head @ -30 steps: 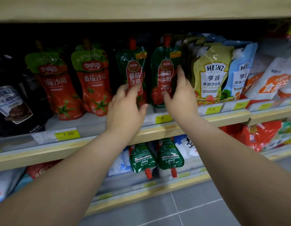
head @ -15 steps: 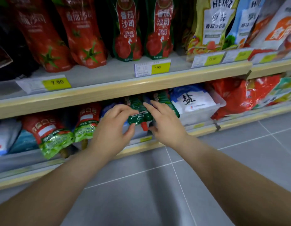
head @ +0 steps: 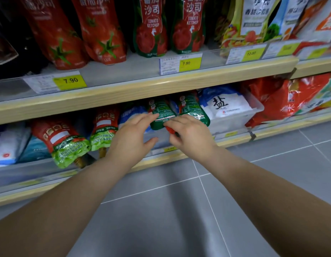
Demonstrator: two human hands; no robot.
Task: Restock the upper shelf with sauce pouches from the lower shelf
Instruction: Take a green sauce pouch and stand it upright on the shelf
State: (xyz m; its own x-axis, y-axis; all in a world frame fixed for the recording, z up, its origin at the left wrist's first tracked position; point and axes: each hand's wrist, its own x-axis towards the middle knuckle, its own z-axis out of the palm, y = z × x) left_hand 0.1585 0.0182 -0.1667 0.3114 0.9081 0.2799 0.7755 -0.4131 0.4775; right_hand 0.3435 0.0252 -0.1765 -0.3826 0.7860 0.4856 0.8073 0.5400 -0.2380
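Note:
Two green ketchup pouches lie on the lower shelf [head: 179,157] with their spouts toward me: the left pouch [head: 161,113] and the right pouch [head: 193,108]. My right hand [head: 190,135] pinches the red cap end of the left pouch and hides the right pouch's spout. My left hand [head: 131,139] is spread open, its fingertips touching the left pouch's left edge and its thumb hanging free below. On the upper shelf [head: 142,89], two matching green pouches [head: 151,32] [head: 188,28] stand upright behind a 7.90 price tag [head: 180,63].
Red tomato sauce pouches [head: 103,34] stand left of the green ones above. Heinz pouches [head: 251,19] fill the upper right. Below, red-and-green pouches [head: 64,143] lie to the left, and a salt bag sits in a clear bin [head: 235,119] on the right. Grey tiled floor [head: 179,210] lies beneath.
Both hands dropped from the standing green pouches on the upper shelf to the lying ones on the lower shelf. The view tilted down. My right hand closed on the left pouch's cap.

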